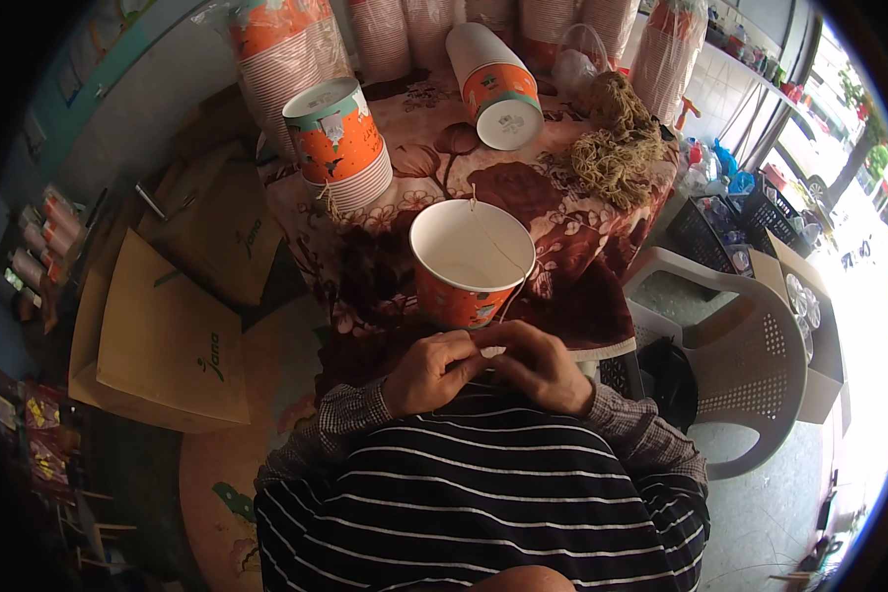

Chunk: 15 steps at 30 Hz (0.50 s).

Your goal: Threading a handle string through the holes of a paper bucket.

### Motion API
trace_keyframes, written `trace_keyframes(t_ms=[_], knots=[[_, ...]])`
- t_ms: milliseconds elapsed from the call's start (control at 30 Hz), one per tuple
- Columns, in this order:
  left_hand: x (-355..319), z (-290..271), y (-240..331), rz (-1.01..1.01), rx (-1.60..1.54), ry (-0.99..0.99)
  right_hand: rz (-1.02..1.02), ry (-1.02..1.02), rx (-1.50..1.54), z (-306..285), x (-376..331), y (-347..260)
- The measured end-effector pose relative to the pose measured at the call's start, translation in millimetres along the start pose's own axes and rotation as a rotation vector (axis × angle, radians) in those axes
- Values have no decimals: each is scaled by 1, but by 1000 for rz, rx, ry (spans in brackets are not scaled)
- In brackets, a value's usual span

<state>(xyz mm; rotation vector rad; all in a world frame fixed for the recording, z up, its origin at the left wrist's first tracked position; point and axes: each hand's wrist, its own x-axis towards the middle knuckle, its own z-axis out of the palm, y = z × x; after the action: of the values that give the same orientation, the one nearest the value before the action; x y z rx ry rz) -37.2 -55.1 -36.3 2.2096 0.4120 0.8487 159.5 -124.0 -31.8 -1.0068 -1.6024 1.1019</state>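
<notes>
An orange and green paper bucket [464, 308], white inside, stands upright at the table's near edge with its mouth toward me. A thin string [511, 296] passes through its far rim, crosses the mouth and comes down over the right side to my fingers. Just in front of the bucket, my left hand [432, 370] and my right hand [543, 370] meet with their fingers closed. My right hand pinches the string's end. A small white bit [493, 351] shows between the fingertips; what exactly my left fingers hold is hidden.
Nested paper buckets [337, 148] stand upside down at the left, another stack [498, 94] lies on its side. A string bundle [617, 148] is at the right on the flowered tablecloth [582, 247]. Cardboard boxes [168, 335] flank the left, a plastic chair [730, 365] the right.
</notes>
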Motion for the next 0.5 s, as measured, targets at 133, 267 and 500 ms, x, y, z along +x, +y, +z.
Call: trace_keyframes(t_ms=[133,267,500], knots=[[-5,-2,-6,-58,45,1,118,-32,108,2,-1,7],[-4,-3,-5,-69,6,6,115,-37,57,2,-1,12],[-6,-9,-9,-323,-234,67,143,60,109,6,-4,16]])
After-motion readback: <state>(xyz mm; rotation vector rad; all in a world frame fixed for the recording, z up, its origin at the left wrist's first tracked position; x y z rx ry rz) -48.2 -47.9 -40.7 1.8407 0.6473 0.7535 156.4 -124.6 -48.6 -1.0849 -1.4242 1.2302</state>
